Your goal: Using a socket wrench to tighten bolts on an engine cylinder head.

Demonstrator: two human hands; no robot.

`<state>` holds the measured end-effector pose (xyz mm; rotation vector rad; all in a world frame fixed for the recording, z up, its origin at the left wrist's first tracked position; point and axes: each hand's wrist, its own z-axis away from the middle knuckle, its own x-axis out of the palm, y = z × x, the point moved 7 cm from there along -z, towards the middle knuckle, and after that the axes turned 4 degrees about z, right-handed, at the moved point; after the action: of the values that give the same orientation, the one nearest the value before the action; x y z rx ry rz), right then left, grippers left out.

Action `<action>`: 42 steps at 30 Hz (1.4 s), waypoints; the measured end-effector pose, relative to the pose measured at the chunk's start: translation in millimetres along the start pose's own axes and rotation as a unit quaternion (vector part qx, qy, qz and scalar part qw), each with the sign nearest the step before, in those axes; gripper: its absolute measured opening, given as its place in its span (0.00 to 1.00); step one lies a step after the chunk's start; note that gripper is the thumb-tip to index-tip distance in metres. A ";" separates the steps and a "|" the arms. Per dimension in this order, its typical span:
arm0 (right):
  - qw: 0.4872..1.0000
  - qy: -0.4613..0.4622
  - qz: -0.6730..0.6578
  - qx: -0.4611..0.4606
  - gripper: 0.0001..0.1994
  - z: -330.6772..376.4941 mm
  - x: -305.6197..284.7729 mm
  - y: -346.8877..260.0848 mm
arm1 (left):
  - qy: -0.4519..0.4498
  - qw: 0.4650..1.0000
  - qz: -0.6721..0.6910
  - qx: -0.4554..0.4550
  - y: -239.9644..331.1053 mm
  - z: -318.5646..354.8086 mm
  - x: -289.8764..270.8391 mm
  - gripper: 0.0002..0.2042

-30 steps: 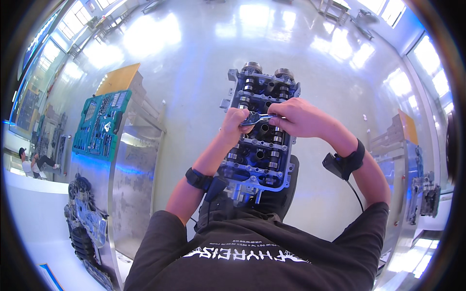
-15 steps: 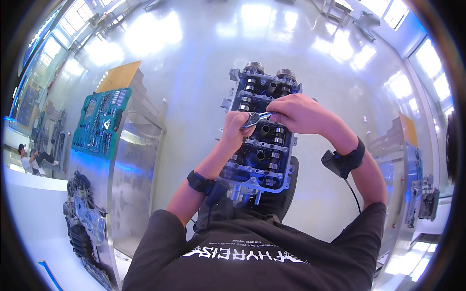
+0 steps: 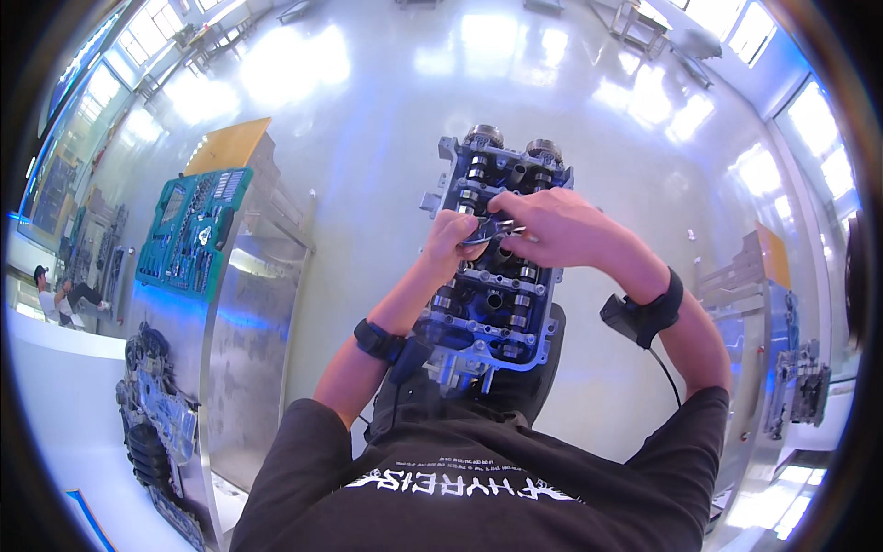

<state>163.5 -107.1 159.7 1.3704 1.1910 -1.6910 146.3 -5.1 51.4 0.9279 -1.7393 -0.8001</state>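
A cylinder head [image 3: 501, 296] with two camshafts and a large round gear at the far end of each lies in front of me. Over its middle, my left hand [image 3: 452, 244] is closed around the head of a ratchet wrench [image 3: 479, 232], thumb on top. My right hand [image 3: 575, 230] curls around the wrench's handle from the right, with forefinger and thumb apart on either side of it. Most of the handle is hidden by the fingers. What sits beneath the wrench head is covered by my left hand.
To the left, an open green tool case [image 3: 191, 230] rests on a metal bench [image 3: 253, 350]. Engine parts [image 3: 158, 405] stand nearer on that side, and more parts [image 3: 802, 382] at the right. A person [image 3: 60, 296] sits at the far left.
My right hand has shifted slightly down, its forefinger and thumb spreading wider around the handle. The ratchet handle shows less than before. My left hand stays on the wrench head.
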 end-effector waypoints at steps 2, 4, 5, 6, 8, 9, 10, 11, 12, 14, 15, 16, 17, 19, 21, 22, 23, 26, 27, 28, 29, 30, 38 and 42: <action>1.000 -0.014 0.012 -0.025 0.17 0.5 5.0 -9.5 | 0.017 0.999 0.030 -0.040 -10.5 0.8 1.8 0.22; 0.998 -0.051 0.039 -0.011 0.18 0.4 12.9 -17.3 | 0.074 0.994 0.064 -0.051 -13.7 8.6 -3.0 0.18; 0.999 -0.039 0.026 -0.019 0.17 -1.4 16.4 -22.4 | 0.085 0.992 0.072 -0.062 -13.2 13.2 -6.2 0.16; 0.999 -0.019 0.017 -0.022 0.17 -0.3 19.6 -24.7 | 0.094 0.989 0.084 -0.076 -17.8 15.2 -10.0 0.15; 0.993 -0.060 -0.086 0.055 0.17 -3.8 26.5 -33.3 | 0.144 0.983 0.092 -0.070 -22.5 25.3 -30.5 0.14; 0.977 -0.089 -0.162 0.106 0.17 0.9 26.0 -36.3 | 0.133 0.984 0.093 -0.066 -27.7 23.8 -32.5 0.14; 0.970 -0.089 -0.197 0.112 0.17 8.1 27.0 -35.8 | 0.094 0.987 0.115 -0.064 -30.1 17.8 -23.4 0.14; 0.962 -0.089 -0.235 0.110 0.17 9.6 31.1 -36.3 | 0.061 0.987 0.132 -0.063 -29.8 16.6 -21.1 0.15; 0.968 -0.083 -0.215 0.100 0.17 9.2 32.9 -37.0 | 0.053 0.987 0.145 -0.054 -34.7 17.3 -29.3 0.15; 0.975 -0.088 -0.181 0.093 0.17 6.9 23.3 -42.8 | 0.052 0.989 0.135 -0.040 -27.0 17.2 -25.4 0.15; 0.980 -0.097 -0.149 0.085 0.17 4.8 21.0 -46.2 | 0.056 0.990 0.127 -0.028 -22.7 18.6 -23.9 0.15; 0.977 -0.101 -0.157 0.103 0.20 2.0 24.9 -40.3 | 0.112 0.986 0.114 -0.037 -17.6 18.8 -17.7 0.15; 0.978 -0.096 -0.153 0.106 0.20 0.3 24.8 -34.5 | 0.105 0.987 0.115 -0.034 -18.7 16.3 -19.4 0.15; 0.995 -0.096 0.007 0.036 0.28 -4.7 21.6 -36.0 | 0.016 0.979 0.182 -0.089 -24.7 14.1 -15.0 0.15; 0.992 -0.111 0.034 0.042 0.35 -7.7 20.2 -34.9 | 0.042 0.984 0.162 -0.064 -25.2 14.8 -13.8 0.15; 0.991 -0.109 0.070 0.040 0.37 -8.8 21.5 -36.4 | 0.067 0.986 0.146 -0.040 -22.1 13.5 -13.6 0.14; 0.988 -0.108 0.106 0.038 0.38 -8.7 22.6 -38.0 | 0.064 0.987 0.144 -0.038 -20.6 13.2 -11.9 0.14; 0.993 -0.066 0.090 0.047 0.39 -2.9 24.2 -42.1 | 0.114 0.988 0.107 -0.020 -15.9 17.1 -15.8 0.14; 0.994 -0.043 0.086 0.056 0.39 -0.3 24.9 -42.2 | 0.113 0.988 0.105 -0.020 -17.1 16.2 -20.5 0.14; 0.994 -0.042 0.086 0.054 0.39 6.9 30.9 -44.2 | 0.110 0.987 0.112 -0.038 -23.4 15.6 -28.1 0.13; 0.992 0.016 0.108 0.061 0.38 16.4 30.1 -44.3 | 0.107 0.986 0.118 -0.058 -24.1 15.5 -30.6 0.13; 0.987 0.073 0.129 0.067 0.36 25.7 26.9 -43.6 | 0.108 0.986 0.116 -0.058 -21.9 16.2 -34.0 0.13; 0.976 0.033 0.134 0.168 0.22 65.7 38.9 -24.2 | 0.012 0.992 0.003 -0.129 6.1 -9.4 4.4 0.14; 0.977 0.053 0.140 0.150 0.17 63.0 35.9 -26.7 | 0.055 0.989 -0.002 -0.138 -4.1 -3.0 0.3 0.15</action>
<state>107.0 -153.3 134.2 1.7395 0.7709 -1.6558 150.1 -7.7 49.0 0.7731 -1.4861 -0.9473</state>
